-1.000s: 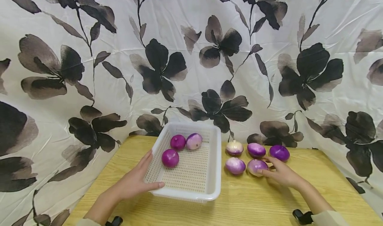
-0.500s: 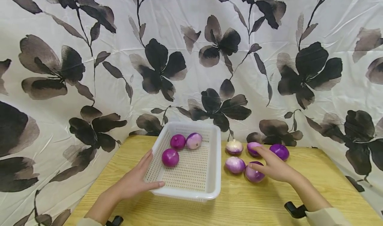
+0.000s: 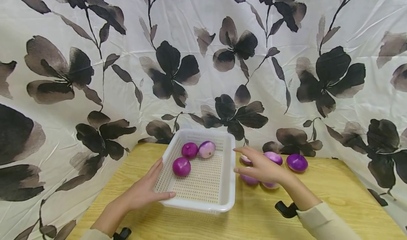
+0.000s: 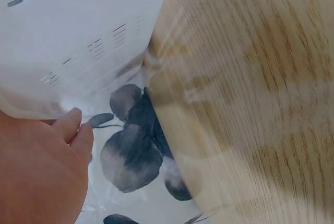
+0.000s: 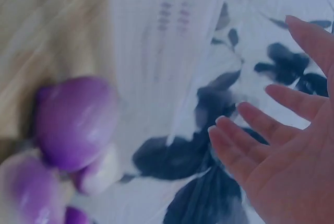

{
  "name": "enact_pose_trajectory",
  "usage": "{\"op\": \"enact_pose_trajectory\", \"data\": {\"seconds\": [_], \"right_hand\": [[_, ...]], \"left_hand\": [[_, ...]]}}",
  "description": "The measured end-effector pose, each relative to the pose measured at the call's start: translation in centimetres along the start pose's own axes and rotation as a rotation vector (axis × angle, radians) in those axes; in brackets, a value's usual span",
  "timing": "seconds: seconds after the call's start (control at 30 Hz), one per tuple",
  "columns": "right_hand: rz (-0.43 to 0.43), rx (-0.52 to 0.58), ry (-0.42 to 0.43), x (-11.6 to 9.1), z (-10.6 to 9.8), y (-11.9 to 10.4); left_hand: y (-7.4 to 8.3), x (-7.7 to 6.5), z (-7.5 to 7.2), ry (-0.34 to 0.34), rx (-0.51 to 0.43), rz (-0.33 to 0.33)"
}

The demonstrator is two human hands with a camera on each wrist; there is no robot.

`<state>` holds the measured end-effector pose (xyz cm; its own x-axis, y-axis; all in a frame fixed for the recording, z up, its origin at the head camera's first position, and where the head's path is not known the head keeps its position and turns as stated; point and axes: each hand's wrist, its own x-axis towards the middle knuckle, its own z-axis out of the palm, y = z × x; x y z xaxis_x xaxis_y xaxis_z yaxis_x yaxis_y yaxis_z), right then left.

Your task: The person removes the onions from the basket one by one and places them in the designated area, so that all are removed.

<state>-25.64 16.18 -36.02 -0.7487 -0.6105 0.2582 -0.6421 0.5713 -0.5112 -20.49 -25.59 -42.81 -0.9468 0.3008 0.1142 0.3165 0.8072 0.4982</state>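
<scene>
Head view now, and the left hand (image 3: 143,192) is braced at the near-left corner of the white plastic basket (image 3: 203,206) — fingers stretched along the left rim, thumb lying over the near rim, presumably to keep it from sliding. Inside, 3 red onions (image 3: 181,167) bunch toward the far left, so most of the perforated floor lies bare. Over to the right hand (image 3: 265,167): it's up at the right rim, fingers spread wide and holding nothing, though whether the tips touch the plastic I cannot tell. Beneath and beyond it, 5 loose onions (image 3: 297,162) sit on the bench (image 3: 254,211) in 2 loose rows, likely set just beside the basket for a short reach.

And what a change from 0.5 s ago! Back then the right hand was over the middle pair of loose onions; now it has swung left to the basket, part-covering 4 of the 5. Left hand, basket and its 3 onions — practically unmoved.
</scene>
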Motion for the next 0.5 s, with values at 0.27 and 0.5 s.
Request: {"op": "enact_pose_trajectory", "data": {"seconds": [0.27,0.5], "right_hand": [[-0.025,0.037,-0.092,4.6,0.7,-2.8],[-0.060,0.201,-0.165,8.6,2.2,-3.7]], "left_hand": [[0.1,0.0,-0.1,0.012,0.000,0.007],[0.2,0.0,-0.1,0.008,-0.001,0.011]]}}
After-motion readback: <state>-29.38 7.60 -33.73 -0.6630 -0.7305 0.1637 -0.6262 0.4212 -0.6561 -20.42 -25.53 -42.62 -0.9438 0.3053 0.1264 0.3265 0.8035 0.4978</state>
